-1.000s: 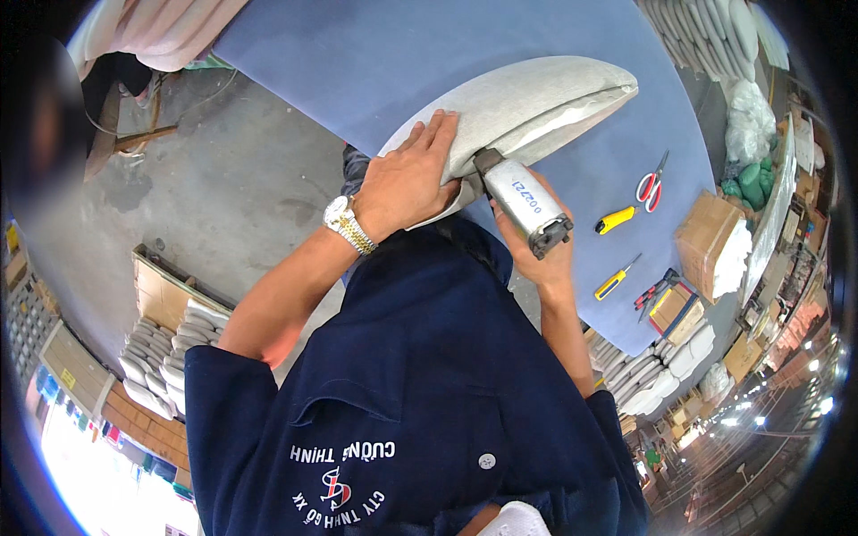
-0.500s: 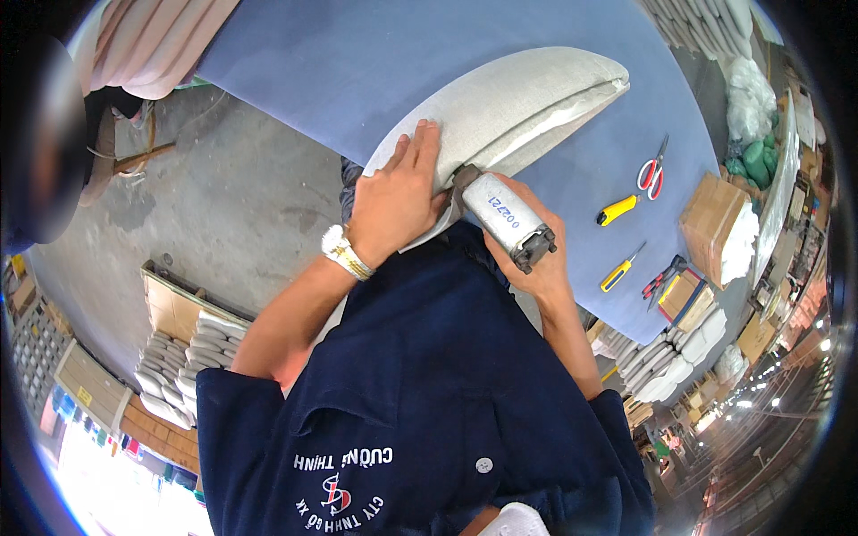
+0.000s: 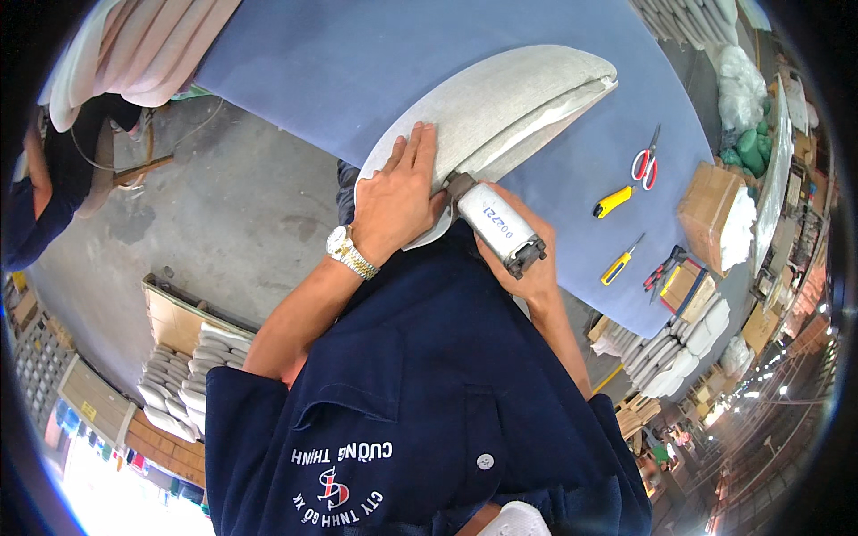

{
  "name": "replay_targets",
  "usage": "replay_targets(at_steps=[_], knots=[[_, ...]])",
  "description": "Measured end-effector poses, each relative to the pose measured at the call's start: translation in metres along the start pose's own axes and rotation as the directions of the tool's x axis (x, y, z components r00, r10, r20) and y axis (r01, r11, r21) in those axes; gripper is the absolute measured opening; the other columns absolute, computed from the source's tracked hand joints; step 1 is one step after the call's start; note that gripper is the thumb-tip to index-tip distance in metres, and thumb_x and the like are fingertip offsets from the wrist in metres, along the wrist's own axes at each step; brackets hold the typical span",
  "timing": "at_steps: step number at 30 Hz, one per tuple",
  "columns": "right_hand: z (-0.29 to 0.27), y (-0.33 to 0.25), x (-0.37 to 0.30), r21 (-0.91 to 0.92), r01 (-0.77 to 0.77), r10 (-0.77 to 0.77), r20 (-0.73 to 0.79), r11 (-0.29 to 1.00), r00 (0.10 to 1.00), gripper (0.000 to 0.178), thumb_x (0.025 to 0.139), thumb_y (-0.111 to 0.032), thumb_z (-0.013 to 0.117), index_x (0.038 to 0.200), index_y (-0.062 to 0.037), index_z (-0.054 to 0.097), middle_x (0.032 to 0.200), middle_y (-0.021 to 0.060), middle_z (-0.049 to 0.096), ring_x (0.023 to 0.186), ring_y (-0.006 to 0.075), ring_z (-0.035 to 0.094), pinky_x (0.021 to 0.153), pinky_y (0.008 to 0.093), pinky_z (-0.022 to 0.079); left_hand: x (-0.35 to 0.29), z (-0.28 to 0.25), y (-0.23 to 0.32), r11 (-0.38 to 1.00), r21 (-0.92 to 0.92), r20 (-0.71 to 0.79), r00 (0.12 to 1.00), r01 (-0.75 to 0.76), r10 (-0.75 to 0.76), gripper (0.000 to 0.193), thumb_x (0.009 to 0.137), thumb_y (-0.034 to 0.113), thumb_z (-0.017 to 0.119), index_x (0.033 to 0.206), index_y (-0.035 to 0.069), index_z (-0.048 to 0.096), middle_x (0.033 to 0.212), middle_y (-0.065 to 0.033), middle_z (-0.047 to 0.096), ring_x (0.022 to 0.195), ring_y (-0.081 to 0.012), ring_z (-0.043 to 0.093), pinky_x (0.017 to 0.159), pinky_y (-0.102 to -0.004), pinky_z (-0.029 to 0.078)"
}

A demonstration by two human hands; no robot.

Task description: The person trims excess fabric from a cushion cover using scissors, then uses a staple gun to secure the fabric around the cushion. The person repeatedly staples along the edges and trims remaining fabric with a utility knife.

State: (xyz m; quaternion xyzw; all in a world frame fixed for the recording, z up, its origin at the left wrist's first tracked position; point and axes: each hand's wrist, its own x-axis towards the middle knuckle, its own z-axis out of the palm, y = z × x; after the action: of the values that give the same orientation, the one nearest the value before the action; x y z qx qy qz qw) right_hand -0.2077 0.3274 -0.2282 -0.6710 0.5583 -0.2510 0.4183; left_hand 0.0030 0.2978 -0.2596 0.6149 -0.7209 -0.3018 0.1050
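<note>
A pale grey fabric-covered cushion (image 3: 487, 103) with a curved back edge lies tilted at the table's near edge. Along its near side runs an open fold with white material inside. My left hand (image 3: 398, 201) holds its left end, fingers stretched over the top and thumb bent at the near side. My right hand (image 3: 527, 246) is closed around a staple gun (image 3: 497, 221) with a silver body and dark ends. Its nose meets the cushion's near side close to my left thumb. The gun hides most of my right fingers.
On the blue-grey table (image 3: 322, 62) lie red-handled scissors (image 3: 644, 165), a yellow cutter (image 3: 613, 202), a yellow screwdriver (image 3: 620, 263) and red-handled pliers (image 3: 660, 271). A cardboard box (image 3: 710, 214) stands at the right edge. Stacked cushions (image 3: 143, 54) rise at far left, near another person (image 3: 67, 179).
The cushion, my hands and the staple gun sit slightly further left in view. The staple gun stays at the cushion's near side. At the left, the other person has shifted.
</note>
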Motion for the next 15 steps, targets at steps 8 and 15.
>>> replay_targets(at_steps=[8,15], knots=[[0.005,-0.012,0.007,0.035,-0.074,0.072,0.063,0.997,0.995,0.06,0.078,-0.013,0.075,0.136,-0.0058,0.063,0.123,0.0174,0.071,0.108,0.035,0.073,0.091,0.0384,0.057,-0.002,0.004,0.003,0.999,0.04,-0.045,0.999,-0.004,0.005,0.09,0.08,0.02,0.081,0.154,-0.003,0.035,0.157,-0.0233,0.046,0.138,-0.0388,0.054,0.09,-0.0449,0.062],[0.009,-0.015,0.005,0.001,-0.035,0.035,0.029,0.999,0.999,0.062,0.078,-0.012,0.075,0.138,-0.0066,0.062,0.122,0.019,0.072,0.107,0.0365,0.073,0.092,0.04,0.057,-0.001,-0.003,-0.006,1.0,-0.02,-0.016,1.0,-0.014,0.014,0.092,0.079,0.016,0.08,0.156,0.0,0.032,0.157,-0.0221,0.046,0.138,-0.0381,0.054,0.095,-0.0456,0.06]])
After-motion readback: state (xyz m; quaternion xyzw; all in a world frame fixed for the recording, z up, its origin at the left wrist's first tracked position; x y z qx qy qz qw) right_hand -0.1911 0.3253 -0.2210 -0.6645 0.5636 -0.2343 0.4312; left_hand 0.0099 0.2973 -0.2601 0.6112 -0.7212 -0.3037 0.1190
